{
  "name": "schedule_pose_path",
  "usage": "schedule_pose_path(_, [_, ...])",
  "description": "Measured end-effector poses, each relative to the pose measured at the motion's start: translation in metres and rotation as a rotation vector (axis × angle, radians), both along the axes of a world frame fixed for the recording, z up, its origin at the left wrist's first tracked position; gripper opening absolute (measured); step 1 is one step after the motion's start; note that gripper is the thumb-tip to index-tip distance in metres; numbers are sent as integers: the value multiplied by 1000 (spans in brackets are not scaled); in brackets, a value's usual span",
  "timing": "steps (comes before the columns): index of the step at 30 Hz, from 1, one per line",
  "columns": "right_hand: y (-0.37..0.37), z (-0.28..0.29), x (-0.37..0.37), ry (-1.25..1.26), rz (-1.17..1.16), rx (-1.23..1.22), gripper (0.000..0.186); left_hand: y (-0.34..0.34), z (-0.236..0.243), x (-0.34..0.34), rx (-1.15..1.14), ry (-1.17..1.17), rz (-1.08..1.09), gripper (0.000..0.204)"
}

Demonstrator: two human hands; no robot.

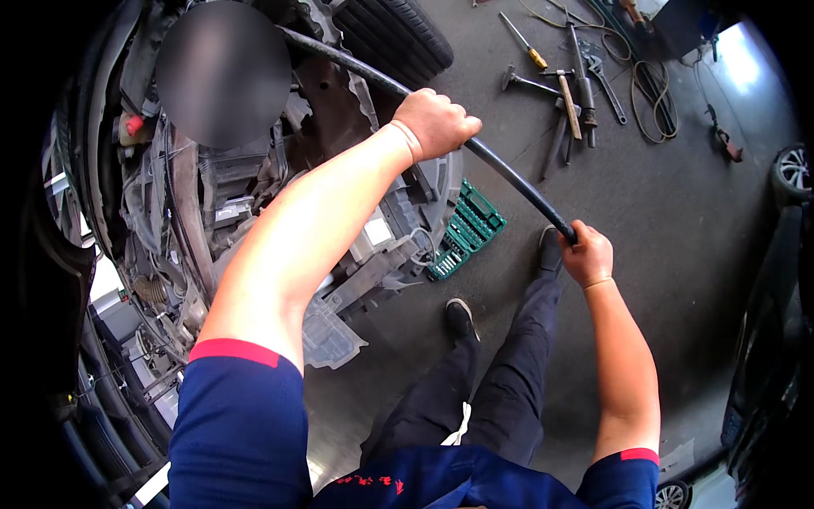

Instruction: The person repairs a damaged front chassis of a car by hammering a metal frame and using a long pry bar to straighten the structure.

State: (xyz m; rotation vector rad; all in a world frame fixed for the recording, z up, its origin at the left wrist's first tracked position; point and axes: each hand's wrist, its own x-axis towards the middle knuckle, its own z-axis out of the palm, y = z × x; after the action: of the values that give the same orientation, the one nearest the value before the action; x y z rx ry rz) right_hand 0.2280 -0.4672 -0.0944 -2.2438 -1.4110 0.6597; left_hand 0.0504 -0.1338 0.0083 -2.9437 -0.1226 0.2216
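A long dark bar slants across the view, from the car's engine bay at the upper left down to the right. My left hand is closed round its middle stretch, with that arm reaching over the car's front. At the bar's lower right end, my right hand is wrapped tightly about it. The bar's far end goes in among the parts near the tyre, and what it touches there is hidden. Beneath the bar lies the open green socket set case on the floor.
The stripped car front fills the left, with a loose clear plastic piece low beside it. On the floor at upper right lie a hammer, a yellow-handled screwdriver, an adjustable wrench and cables. Another car stands at right.
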Motion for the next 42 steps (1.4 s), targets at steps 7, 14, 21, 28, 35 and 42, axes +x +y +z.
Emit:
schedule_pose_path(7, [3, 28, -3, -5, -57, -25, 20, -4, 19, 10, -84, 186, 65, 7])
schedule_pose_path(14, [-6, 44, -21, 170, -45, -26, 24, 4, 28, -1, -102, 230, -3, 13])
schedule_pose_path(21, [-11, 54, -43, 157, -87, -31, 21, 2, 32, -16, -95, 143, -56, 5])
schedule_pose_path(28, [-11, 54, -51, 149, -119, -2, 17, 2, 31, -18, -71, 135, -82, 6])
schedule_pose_path(35, [-1, 26, -32, 124, -45, -5, 16, 8, 15, -13, -48, 83, -65, 6])
schedule_pose_path(42, [2, 11, -26, 112, -39, 33, 17, 8, 8, -11, -7, -6, -64, 5])
